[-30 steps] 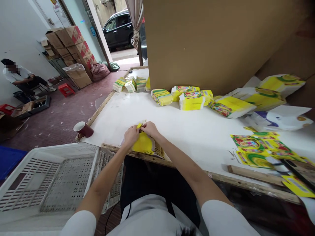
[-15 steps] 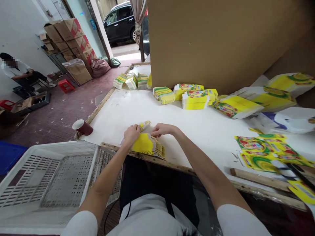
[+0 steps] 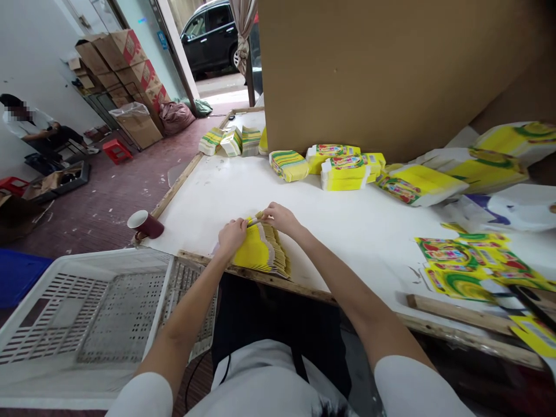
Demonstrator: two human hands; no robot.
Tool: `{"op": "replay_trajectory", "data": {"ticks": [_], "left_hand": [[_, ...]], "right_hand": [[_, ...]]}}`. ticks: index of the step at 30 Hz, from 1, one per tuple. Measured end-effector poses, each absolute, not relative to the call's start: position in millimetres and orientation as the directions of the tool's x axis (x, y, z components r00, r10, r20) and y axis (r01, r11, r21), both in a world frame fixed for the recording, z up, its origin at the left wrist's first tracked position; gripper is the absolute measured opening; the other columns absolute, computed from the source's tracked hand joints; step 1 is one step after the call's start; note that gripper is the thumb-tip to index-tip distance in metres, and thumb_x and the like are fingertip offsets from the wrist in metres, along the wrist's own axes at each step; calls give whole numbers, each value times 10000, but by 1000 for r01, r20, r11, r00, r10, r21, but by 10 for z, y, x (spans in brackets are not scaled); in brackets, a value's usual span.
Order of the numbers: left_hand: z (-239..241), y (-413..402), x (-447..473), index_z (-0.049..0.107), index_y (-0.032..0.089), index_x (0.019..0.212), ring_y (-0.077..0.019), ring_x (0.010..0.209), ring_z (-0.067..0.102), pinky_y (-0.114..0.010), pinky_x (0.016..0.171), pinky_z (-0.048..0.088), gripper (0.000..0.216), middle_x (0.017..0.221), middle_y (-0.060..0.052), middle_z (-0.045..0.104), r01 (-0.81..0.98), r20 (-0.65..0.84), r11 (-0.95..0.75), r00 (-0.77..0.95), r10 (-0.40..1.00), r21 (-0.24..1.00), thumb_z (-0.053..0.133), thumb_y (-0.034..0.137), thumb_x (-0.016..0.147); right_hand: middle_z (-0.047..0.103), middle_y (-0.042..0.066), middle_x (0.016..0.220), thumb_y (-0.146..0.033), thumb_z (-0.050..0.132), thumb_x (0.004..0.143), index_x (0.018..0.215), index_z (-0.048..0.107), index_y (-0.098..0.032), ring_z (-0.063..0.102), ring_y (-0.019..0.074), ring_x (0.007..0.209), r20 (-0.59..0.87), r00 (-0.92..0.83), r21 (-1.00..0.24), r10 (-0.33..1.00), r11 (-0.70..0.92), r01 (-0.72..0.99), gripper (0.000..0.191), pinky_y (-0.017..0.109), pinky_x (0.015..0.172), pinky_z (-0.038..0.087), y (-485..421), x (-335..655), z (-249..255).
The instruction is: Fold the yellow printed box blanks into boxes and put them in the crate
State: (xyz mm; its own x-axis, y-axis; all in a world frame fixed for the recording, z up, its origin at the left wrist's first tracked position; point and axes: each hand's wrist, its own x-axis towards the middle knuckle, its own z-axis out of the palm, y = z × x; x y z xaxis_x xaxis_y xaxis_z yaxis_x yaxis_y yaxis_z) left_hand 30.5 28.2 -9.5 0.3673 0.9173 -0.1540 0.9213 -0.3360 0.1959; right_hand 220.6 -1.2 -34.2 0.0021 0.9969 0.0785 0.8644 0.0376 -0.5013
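Note:
A fanned stack of flat yellow cartons (image 3: 256,252) lies at the table's front edge, its overlapping edges spread toward the right. My left hand (image 3: 232,236) is closed over the stack's far left corner, with the fingertips partly hidden. At the far side of the stack, my right hand (image 3: 279,218) pinches the raised end of a carton; its grey-brown inside shows beside a yellow and green strip. Both hands are close together, with the raised end between them.
Yellow carton bundles (image 3: 345,174) line the back of the white table (image 3: 347,231). Printed cartons (image 3: 460,255) and a wooden strip (image 3: 460,314) lie at right. A maroon mug (image 3: 150,225) stands at the left corner, above a white plastic crate (image 3: 117,272). A person (image 3: 39,127) sits far left.
My right hand has moved up and slightly left, from the stack's fanned right side to the carton end at the far edge. My left hand stays nearly in place.

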Motion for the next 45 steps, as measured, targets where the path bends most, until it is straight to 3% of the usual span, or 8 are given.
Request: {"op": "replay_trajectory", "data": {"ticks": [7,15,21,28,33,38,45], "left_hand": [[-102,269,290,633,241,1169,-286,1124,632,-389,900,468,461,1178,-109,678,915,-145,-346,378,914,207,244,436,1021],[-106,264,250,573,211,1254,-295,1152,622,-376,890,465,437,1241,-128,656,908,-138,-349,386,912,230,325,468,1003],[-111,302,257,557,199,1272,-285,1112,646,-366,875,462,384,1240,-133,656,914,-150,-332,371,916,233,314,335,1008],[-111,316,241,568,218,1260,-275,1088,656,-362,874,463,383,1222,-125,663,919,-152,-311,352,923,242,297,336,1016],[-114,288,245,579,218,1259,-277,1109,646,-363,883,468,403,1221,-127,666,920,-137,-291,334,933,262,293,364,1016],[-114,286,252,616,252,1228,-269,1109,651,-369,899,472,460,1220,-103,679,919,-136,-273,321,937,285,231,399,1023],[-145,358,271,664,256,1165,-294,1117,651,-384,878,483,478,1213,-104,698,919,-167,-258,317,934,298,253,441,1007]], "right_hand": [[754,28,915,-228,679,850,930,741,-197,661,158,842,15,-60,-416,998,60,907,105,225,717,428,179,2209,-212],[765,139,965,-264,600,849,901,785,-163,677,257,974,-12,25,-340,1000,-27,940,216,293,806,451,214,2015,-176],[758,111,905,-275,541,926,903,755,-118,693,209,870,-115,112,-448,987,-153,881,266,295,747,491,283,1814,-189],[740,15,862,-363,625,930,873,712,-142,687,154,807,-208,38,-605,977,-159,780,244,301,746,537,286,1618,-242],[767,69,930,-201,641,850,902,760,-139,694,203,917,-153,94,-604,984,-169,779,144,296,791,508,366,1868,-247],[757,55,1133,-112,625,821,1043,770,-184,667,197,1083,-125,15,-639,992,-92,764,275,257,926,484,387,2099,-215],[782,43,805,-261,753,769,881,797,-170,724,154,726,-378,-236,-681,895,-96,726,151,224,697,556,-21,2397,-99]]}}
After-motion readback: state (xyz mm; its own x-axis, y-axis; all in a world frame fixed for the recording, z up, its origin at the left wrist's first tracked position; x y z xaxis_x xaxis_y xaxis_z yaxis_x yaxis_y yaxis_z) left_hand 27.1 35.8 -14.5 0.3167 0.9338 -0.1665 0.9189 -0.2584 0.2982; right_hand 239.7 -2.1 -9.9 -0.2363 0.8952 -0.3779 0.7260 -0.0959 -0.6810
